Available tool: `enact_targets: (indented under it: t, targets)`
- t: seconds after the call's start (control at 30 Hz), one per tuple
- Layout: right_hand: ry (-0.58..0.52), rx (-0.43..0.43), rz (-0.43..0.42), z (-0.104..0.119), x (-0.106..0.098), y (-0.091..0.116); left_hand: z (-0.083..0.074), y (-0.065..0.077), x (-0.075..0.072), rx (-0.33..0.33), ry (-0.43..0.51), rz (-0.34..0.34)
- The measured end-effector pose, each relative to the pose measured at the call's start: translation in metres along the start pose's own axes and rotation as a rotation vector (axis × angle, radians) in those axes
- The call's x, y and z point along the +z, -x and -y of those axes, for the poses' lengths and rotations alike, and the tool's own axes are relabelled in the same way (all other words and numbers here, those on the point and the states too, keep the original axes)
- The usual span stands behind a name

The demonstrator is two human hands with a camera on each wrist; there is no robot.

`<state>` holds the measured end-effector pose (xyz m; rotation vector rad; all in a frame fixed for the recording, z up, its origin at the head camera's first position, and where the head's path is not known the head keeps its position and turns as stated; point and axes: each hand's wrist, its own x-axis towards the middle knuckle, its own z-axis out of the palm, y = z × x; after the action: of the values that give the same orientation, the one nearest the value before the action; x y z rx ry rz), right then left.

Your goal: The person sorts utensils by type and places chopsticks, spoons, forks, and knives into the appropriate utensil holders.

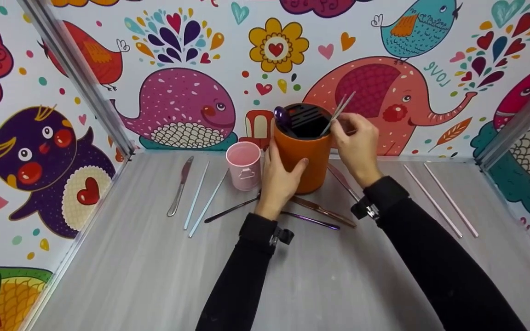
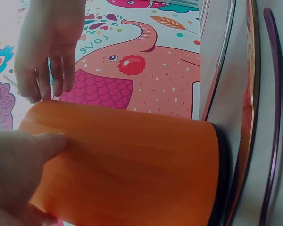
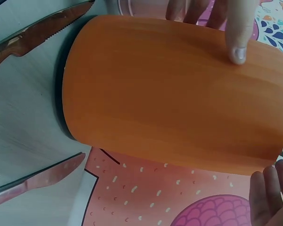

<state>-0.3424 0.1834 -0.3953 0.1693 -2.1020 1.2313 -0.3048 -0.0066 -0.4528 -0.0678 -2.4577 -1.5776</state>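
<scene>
An orange cylindrical utensil holder (image 1: 308, 161) with a black slotted insert (image 1: 310, 120) stands upright near the back wall. My left hand (image 1: 279, 180) grips its left side, the thumb across the front; the left wrist view shows that thumb (image 2: 49, 145) on the orange wall. At the holder's right rim, my right hand (image 1: 356, 142) pinches a pair of thin silver chopsticks (image 1: 340, 106), slanted with their lower ends over the insert. A shiny purple spoon (image 1: 282, 117) stands in the holder at the left. In the right wrist view, the right fingers (image 3: 272, 193) are beside the rim.
Left of the holder stands a pink cup (image 1: 244, 166). Farther left lie light-blue chopsticks (image 1: 197, 197) and a silver knife (image 1: 182, 186). A copper knife (image 1: 325, 210), a purple handle (image 1: 313, 221) and a dark utensil (image 1: 232, 209) lie in front. Pink chopsticks (image 1: 451, 200) lie right.
</scene>
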Motion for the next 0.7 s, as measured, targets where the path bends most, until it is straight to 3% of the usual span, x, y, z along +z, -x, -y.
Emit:
enact_targets:
  t: [0.7]
  targets:
    - [0.085,0.046,0.022,-0.0017,0.0039,0.0021,0.0019,0.0002,0.0008,0.025,-0.026,-0.020]
